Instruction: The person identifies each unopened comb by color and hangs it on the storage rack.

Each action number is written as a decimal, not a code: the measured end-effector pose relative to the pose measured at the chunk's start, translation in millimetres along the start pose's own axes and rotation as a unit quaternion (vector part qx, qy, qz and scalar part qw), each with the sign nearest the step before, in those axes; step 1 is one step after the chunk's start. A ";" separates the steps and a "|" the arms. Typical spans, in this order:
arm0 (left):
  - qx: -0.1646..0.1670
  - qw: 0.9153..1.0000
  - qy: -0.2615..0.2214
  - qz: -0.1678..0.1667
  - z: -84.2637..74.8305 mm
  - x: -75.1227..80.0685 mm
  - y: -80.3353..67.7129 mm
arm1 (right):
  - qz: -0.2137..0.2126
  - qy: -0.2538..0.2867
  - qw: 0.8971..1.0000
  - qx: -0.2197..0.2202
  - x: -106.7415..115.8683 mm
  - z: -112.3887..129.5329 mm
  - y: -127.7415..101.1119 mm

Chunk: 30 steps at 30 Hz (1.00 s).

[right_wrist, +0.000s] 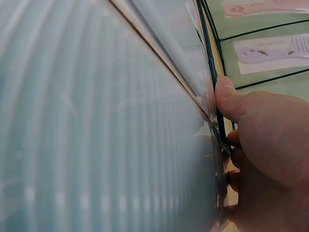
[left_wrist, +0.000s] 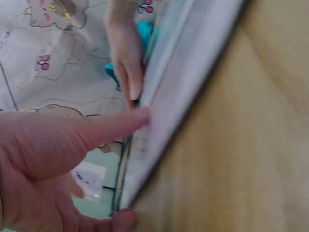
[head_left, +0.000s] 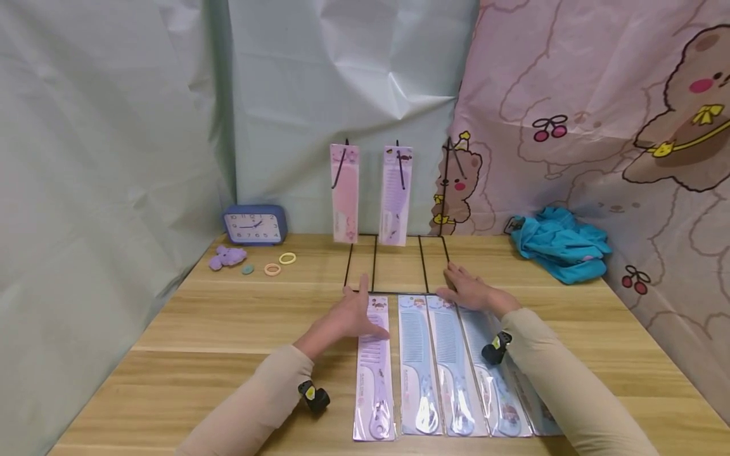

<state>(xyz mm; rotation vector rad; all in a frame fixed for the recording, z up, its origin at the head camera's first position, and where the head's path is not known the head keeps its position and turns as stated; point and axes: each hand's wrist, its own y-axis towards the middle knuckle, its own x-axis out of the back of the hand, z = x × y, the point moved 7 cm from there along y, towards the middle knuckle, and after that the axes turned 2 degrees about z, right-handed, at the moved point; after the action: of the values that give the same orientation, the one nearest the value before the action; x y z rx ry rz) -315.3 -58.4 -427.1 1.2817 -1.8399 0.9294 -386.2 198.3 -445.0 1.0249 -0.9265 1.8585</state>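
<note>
**poster1:** Fingers of the left hand mostly straight, loosely together, laid flat on the top end of the purple comb pack. Thumb seen in the left wrist view pressing the pack edge. Not curled round anything.

**poster2:** Same for the right hand: flat, fingers a bit spread, resting on the top ends of the blue comb packs, right by the front bar of the black wire rack. Thumb up against that wire in the right wrist view.

**poster1:** Packs lying side by side at 6 o'clock on the wooden table, purple one leftmost, blue ones touching or overlapping to its right.

**poster2:** Rack at 12 o'clock from the hands, with a pink comb pack and a lilac comb pack hanging on its hooks.

**poster1:** Blue clock at 10 o'clock, hair ties near it. Teal cloth off at 2 o'clock.
</note>
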 end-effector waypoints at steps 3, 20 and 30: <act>-0.007 1.000 0.005 0.013 1.3 4.1 -1.4 | -0.001 0.004 1.000 0.002 0.4 0.3 -0.2; -0.151 0.964 -0.208 0.071 -6.2 53.9 -19.9 | 0.001 0.001 1.000 0.005 -0.6 -1.5 1.5; -0.262 0.890 -0.373 -0.025 -59.7 117.8 -43.7 | -0.003 0.006 1.000 0.013 0.8 2.1 -0.2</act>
<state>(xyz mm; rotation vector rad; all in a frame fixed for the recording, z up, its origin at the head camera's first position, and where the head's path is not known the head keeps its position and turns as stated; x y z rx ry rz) -296.5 -71.7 -290.0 1.4113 -2.3782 -0.1697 -385.6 196.8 -443.5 1.0307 -0.8937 1.8741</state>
